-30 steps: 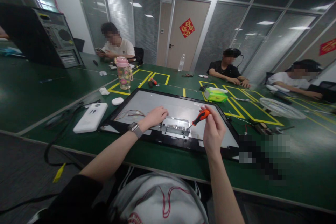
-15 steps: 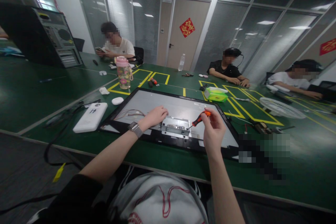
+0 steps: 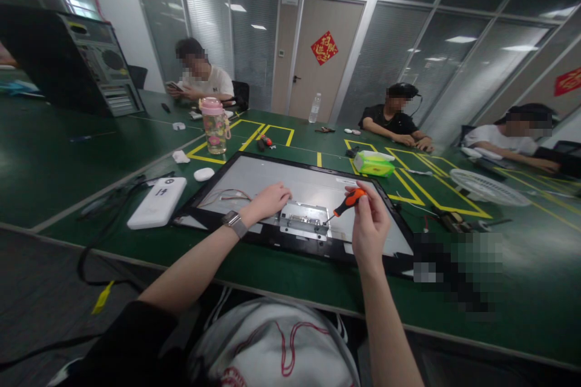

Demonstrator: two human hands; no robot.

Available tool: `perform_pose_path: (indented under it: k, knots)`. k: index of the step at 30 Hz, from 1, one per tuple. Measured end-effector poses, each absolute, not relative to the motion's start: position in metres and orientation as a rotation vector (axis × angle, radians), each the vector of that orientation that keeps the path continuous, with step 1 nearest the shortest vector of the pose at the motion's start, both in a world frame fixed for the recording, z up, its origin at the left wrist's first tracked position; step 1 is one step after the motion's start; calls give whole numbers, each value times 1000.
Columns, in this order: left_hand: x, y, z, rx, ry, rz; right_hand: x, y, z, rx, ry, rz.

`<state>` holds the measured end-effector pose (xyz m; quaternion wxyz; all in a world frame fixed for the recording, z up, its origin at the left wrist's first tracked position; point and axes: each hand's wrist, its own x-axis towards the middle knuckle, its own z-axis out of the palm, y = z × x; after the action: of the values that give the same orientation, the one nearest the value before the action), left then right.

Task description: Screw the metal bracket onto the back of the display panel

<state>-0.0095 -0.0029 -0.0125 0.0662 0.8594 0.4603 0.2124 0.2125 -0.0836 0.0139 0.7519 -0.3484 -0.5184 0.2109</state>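
A flat display panel (image 3: 290, 172) with a black frame and a silvery back lies on the table before me. Near its front edge sits a metal bracket (image 3: 303, 231) with a small board or connector strip on it. My right hand (image 3: 371, 224) grips an orange-and-black screwdriver (image 3: 349, 201) by its handle, and the tilted shaft reaches down to the bracket's right side. My left hand (image 3: 269, 201) lies on the panel at the bracket's upper left, fingers stretched out and holding nothing visible. Left of it, thin cables (image 3: 229, 193) run along the panel.
A white power bank (image 3: 158, 202) and a small white case (image 3: 204, 174) lie left of the panel. Behind are a pink-lidded bottle (image 3: 214, 127) and a green tissue pack (image 3: 374, 163). A white fan grille (image 3: 489, 186) lies right, a computer case (image 3: 91, 66) far left. Several people sit across.
The screwdriver's handle has turned slightly in my right hand, and its fingers have shifted a little. My left hand and the panel stay in place.
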Motion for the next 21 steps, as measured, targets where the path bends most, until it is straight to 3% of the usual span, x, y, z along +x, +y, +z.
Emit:
perform_pose_path:
  k: [21]
  knots:
    - [-9,-7,-8,2573,1394,636,210,-84,16,-738,-1111,505]
